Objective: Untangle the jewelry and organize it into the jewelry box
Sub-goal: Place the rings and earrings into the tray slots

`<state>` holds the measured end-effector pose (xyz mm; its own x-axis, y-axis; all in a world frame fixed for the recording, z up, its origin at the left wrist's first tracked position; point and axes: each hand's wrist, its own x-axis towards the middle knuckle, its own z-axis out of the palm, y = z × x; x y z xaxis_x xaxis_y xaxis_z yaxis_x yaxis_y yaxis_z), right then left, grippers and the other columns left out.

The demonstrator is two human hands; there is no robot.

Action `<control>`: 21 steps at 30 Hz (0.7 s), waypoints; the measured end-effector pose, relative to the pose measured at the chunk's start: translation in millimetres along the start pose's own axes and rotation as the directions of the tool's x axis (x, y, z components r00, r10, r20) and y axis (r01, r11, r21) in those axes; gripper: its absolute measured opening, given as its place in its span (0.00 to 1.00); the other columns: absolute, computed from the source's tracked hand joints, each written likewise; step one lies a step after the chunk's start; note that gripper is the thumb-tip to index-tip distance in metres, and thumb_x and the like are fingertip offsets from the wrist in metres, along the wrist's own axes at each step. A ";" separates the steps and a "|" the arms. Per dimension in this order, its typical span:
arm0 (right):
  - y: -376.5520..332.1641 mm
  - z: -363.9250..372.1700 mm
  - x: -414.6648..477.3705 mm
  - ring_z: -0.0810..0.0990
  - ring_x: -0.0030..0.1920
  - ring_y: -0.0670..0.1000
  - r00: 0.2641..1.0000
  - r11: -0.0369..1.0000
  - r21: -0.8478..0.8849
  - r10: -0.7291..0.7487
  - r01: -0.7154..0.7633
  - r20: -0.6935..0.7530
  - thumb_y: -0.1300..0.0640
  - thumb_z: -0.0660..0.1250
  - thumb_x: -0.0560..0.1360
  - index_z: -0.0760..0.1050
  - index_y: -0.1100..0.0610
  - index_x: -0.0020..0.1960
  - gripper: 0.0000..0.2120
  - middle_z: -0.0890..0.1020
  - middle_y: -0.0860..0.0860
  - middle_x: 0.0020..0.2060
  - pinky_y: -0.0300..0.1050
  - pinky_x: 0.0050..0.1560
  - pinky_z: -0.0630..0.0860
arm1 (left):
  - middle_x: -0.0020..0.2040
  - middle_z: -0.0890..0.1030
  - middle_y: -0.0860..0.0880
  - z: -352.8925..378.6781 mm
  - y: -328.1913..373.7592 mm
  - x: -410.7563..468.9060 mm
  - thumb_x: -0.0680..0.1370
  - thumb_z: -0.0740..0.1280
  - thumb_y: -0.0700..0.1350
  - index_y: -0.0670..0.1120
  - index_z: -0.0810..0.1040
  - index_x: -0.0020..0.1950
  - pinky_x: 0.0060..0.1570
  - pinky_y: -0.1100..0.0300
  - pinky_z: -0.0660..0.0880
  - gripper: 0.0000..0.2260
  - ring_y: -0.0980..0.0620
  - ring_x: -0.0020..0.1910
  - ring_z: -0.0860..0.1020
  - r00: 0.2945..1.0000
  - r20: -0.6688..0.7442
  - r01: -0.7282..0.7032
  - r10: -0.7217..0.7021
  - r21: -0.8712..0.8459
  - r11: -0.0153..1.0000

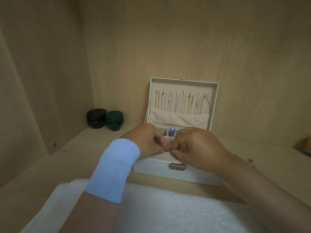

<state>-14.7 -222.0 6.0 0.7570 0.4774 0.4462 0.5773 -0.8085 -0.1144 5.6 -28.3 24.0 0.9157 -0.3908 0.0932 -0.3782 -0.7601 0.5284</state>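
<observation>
A white jewelry box (pixel 156 169) stands open on the wooden shelf. Several necklaces (pixel 181 102) hang in a row inside its raised lid, above a cloth pocket. Blue pieces (pixel 171 131) lie in a rear compartment. Over the box's perforated earring panel (pixel 168 155), my left hand (pixel 148 142) and my right hand (pixel 193 147) meet fingertip to fingertip. Between them they pinch a tiny dark red earring (pixel 166 150). Both hands cover most of the tray, so its other compartments are hidden.
Two dark round jars, one black (pixel 96 118) and one green (pixel 114 120), sit at the back left corner. A white fluffy cloth (pixel 168 211) lies in front of the box. Small loose jewelry (pixel 250 161) lies on the shelf at right, near a blurred yellow object (pixel 304 145).
</observation>
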 end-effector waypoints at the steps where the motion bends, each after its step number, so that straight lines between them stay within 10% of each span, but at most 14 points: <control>1: -0.5 -3.0 0.2 0.79 0.40 0.44 0.999 1.000 -0.002 -0.010 0.010 0.040 0.49 0.71 0.71 0.83 0.45 0.40 0.03 0.81 0.41 0.37 0.45 0.40 0.77 | 0.37 0.80 0.62 0.3 0.0 0.1 0.73 0.74 0.43 0.56 0.86 0.41 0.47 0.65 0.75 0.06 0.60 0.41 0.78 1.000 -0.001 0.002 -0.002 0.002 1.000; 21: 79.0 -66.3 -28.8 0.76 0.34 0.31 0.934 0.891 0.280 0.343 -0.358 0.102 0.53 0.70 0.78 0.86 0.48 0.47 0.06 0.84 0.40 0.40 0.28 0.35 0.68 | 0.43 0.78 0.64 24.5 41.6 3.0 0.77 0.68 0.48 0.56 0.83 0.50 0.40 0.78 0.67 0.06 0.67 0.42 0.75 0.974 -0.202 -0.114 0.102 -0.049 0.992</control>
<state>-11.2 -322.4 43.0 0.9362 0.2034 0.2867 0.3289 -0.7948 -0.5101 -10.7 -73.8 25.5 0.8807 -0.3538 0.3148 -0.4732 -0.6839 0.5553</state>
